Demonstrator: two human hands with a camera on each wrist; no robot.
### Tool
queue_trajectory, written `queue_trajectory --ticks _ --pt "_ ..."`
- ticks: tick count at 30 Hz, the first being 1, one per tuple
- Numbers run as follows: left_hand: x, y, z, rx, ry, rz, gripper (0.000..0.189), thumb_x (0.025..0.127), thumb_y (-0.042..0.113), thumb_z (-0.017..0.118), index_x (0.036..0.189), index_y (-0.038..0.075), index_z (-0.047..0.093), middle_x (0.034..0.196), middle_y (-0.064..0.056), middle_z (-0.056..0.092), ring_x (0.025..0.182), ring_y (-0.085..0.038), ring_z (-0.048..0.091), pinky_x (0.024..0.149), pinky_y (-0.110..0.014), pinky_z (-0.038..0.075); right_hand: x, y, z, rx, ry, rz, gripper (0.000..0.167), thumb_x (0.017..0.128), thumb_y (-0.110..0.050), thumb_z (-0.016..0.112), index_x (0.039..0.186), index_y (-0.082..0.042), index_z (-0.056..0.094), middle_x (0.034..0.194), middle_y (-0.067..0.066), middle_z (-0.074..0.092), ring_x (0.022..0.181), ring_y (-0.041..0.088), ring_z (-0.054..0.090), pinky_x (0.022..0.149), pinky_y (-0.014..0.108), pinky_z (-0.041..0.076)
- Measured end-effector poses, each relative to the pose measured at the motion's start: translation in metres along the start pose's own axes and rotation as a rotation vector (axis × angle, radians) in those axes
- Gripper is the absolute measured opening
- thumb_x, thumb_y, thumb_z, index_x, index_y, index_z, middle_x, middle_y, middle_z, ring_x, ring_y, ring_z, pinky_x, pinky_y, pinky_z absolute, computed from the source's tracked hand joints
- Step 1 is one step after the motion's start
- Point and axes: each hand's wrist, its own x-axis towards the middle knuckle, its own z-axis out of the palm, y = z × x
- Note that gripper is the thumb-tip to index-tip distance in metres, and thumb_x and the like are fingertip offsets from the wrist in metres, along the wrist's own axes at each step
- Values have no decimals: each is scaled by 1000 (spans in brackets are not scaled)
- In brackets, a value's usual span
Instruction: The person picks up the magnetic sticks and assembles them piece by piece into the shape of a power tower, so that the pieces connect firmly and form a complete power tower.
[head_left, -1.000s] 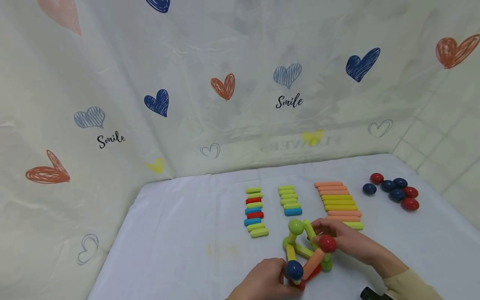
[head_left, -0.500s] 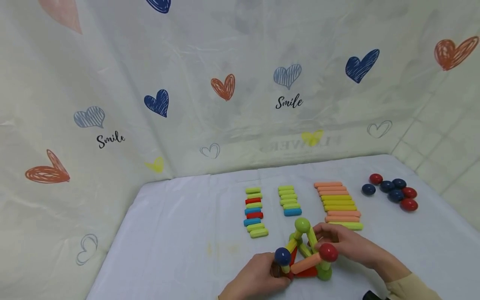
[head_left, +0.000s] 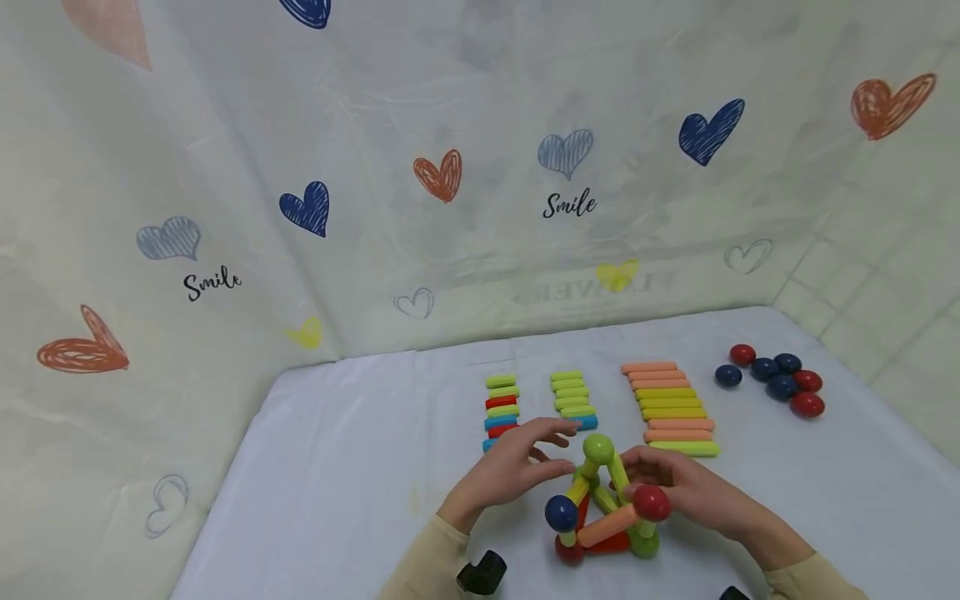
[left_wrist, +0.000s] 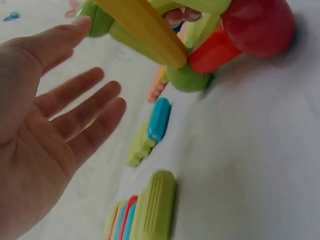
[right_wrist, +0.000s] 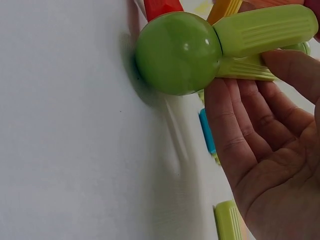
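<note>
A toy frame of balls and sticks stands on the table between my hands in the head view. On top are a green ball (head_left: 598, 449), a blue ball (head_left: 561, 512) and a red ball (head_left: 652, 503). An orange stick (head_left: 607, 527) runs between the blue and red ones. Below sit a dark red ball (head_left: 569, 550) and a lower green ball (right_wrist: 178, 53). My right hand (head_left: 693, 487) holds the right side, thumb and fingers about a yellow-green stick (right_wrist: 270, 30). Off the left side, my left hand (left_wrist: 55, 125) is spread with nothing in it, fingertips near the top green ball.
Behind the frame lie a row of short sticks (head_left: 502, 392), a second short row (head_left: 570, 392) and longer orange, yellow and green sticks (head_left: 671, 404). Loose red and blue balls (head_left: 782, 387) lie at the back right. A printed curtain (head_left: 480, 250) hangs behind the table.
The frame was turned, its blue ball shifting left. My left hand then let go of the lower dark red ball and moved up and back. My right hand stays at the right side.
</note>
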Motion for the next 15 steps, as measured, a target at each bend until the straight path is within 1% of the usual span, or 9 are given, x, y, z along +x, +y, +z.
queue_trajectory --ticks 2,5,8,12,15 --pt "9 3 3 9 -1 43 47 94 26 66 138 19 53 136 -4 57 115 -15 60 86 -20 51 1 0 0 4 -4 -4 44 97 -20 62 131 5 51 120 17 61 107 29 60 86 25 53" --pt "19 6 7 35 -17 80 46 94 26 66 137 16 55 133 2 59 112 -5 58 85 -17 50 1 0 1 5 -1 -7 43 97 -20 62 131 4 52 119 17 61 106 29 59 86 26 53" --pt "22 7 9 55 -30 75 43 94 25 66 135 15 57 127 7 61 109 0 57 85 -16 50 1 2 3 -3 -5 -3 41 97 -20 62 130 3 54 118 16 62 106 28 59 86 26 52" --pt "21 9 9 69 -31 54 42 95 25 64 136 17 57 124 7 62 107 1 57 85 -15 49 0 3 3 -28 -29 -27 39 98 -19 60 131 2 55 121 17 61 107 24 60 87 24 51" --pt "21 11 8 77 -29 63 43 96 26 63 137 18 56 126 6 62 108 0 56 85 -15 49 0 2 3 -45 -39 -52 37 99 -19 59 131 1 55 122 17 61 107 19 61 88 22 50"
